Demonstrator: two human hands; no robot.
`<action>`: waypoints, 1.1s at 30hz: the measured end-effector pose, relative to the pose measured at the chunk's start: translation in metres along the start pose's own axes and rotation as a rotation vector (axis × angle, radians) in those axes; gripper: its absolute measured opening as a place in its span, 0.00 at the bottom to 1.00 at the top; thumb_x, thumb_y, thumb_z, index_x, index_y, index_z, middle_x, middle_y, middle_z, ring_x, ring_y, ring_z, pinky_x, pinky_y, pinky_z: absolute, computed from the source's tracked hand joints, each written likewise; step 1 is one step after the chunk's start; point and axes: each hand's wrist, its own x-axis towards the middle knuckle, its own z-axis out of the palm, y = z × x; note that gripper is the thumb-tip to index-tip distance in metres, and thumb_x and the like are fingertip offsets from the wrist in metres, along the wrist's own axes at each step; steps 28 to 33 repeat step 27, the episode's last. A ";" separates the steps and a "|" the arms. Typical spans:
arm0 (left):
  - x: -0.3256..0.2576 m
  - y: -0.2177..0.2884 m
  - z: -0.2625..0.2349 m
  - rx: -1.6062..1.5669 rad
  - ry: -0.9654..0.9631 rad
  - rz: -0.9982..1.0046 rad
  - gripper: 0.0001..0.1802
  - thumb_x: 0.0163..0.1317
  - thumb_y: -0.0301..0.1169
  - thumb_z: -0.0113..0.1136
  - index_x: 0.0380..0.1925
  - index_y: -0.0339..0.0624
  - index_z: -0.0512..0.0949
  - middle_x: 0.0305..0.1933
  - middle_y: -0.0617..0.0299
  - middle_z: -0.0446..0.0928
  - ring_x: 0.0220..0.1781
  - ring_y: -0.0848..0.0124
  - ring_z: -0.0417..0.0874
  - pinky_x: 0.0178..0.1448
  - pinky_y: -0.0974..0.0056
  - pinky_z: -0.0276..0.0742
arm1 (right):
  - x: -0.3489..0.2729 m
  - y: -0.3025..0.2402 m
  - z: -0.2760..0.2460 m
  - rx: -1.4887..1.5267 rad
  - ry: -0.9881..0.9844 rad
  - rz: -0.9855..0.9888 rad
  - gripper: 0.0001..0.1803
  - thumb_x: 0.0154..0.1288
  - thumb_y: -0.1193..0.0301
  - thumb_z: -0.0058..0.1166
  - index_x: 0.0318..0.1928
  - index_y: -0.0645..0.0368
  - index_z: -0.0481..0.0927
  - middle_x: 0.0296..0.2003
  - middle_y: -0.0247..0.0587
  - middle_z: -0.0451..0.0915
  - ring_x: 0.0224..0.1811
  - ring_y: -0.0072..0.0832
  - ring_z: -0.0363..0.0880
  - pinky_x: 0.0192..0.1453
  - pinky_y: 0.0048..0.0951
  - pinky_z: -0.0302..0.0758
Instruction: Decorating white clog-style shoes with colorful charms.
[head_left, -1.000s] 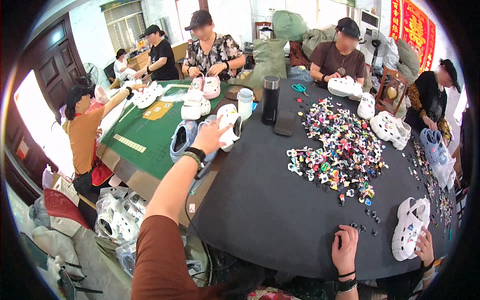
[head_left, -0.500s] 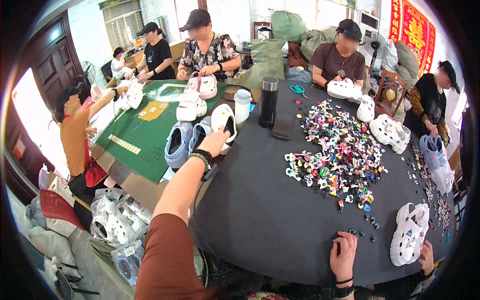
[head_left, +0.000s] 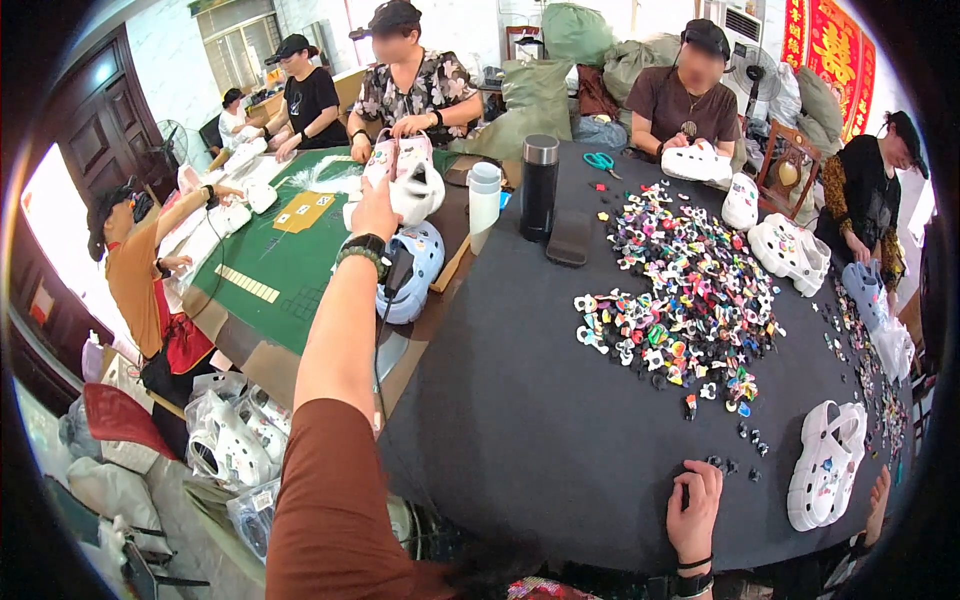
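My left hand (head_left: 374, 212) reaches far forward over the table, its fingers closed at a white clog (head_left: 418, 190) with holes and charms. Touching or close behind is a pair of pink clogs (head_left: 383, 158) under a co-worker's hands. Just below my hand stands a light-blue clog (head_left: 416, 270); my hand and forearm partly hide what sits beside it. My right hand (head_left: 694, 508) rests on the black table, fingers loosely bent with nothing between them. Near its fingertips lie several small black charms (head_left: 732, 467). To its right is a white clog pair (head_left: 828, 462) with charms.
A large heap of colourful charms (head_left: 690, 290) covers the table's middle. A black flask (head_left: 539, 188), a white bottle (head_left: 483, 205), a dark case (head_left: 568, 240) and teal scissors (head_left: 600, 163) stand or lie near the far edge. Several co-workers sit around. Bagged clogs (head_left: 235, 435) lie lower left.
My left hand has moved forward and left with the white clog, which now sits beside the pink clogs. The co-worker's hand by the right-hand white clogs has drawn away. My right hand stays put.
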 end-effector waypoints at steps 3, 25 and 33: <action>-0.030 0.004 -0.011 -0.021 -0.085 0.030 0.35 0.52 0.33 0.70 0.62 0.46 0.69 0.74 0.37 0.55 0.62 0.46 0.76 0.60 0.51 0.77 | -0.002 0.005 -0.002 -0.009 -0.023 0.029 0.09 0.54 0.84 0.54 0.36 0.63 0.73 0.47 0.50 0.74 0.54 0.49 0.72 0.62 0.48 0.66; -0.506 -0.376 -0.222 0.384 0.262 -0.775 0.15 0.54 0.36 0.65 0.39 0.41 0.81 0.41 0.47 0.83 0.47 0.49 0.82 0.54 0.50 0.76 | -0.011 0.039 0.018 -0.124 -0.059 -0.164 0.07 0.69 0.78 0.48 0.46 0.65 0.75 0.56 0.47 0.77 0.58 0.47 0.72 0.64 0.46 0.67; -0.536 -0.371 -0.193 0.449 0.134 -0.927 0.12 0.53 0.37 0.64 0.37 0.46 0.82 0.40 0.48 0.84 0.48 0.53 0.84 0.57 0.52 0.76 | -0.009 0.047 0.015 -0.118 -0.066 -0.179 0.07 0.70 0.77 0.48 0.45 0.64 0.75 0.56 0.51 0.75 0.59 0.48 0.72 0.63 0.48 0.67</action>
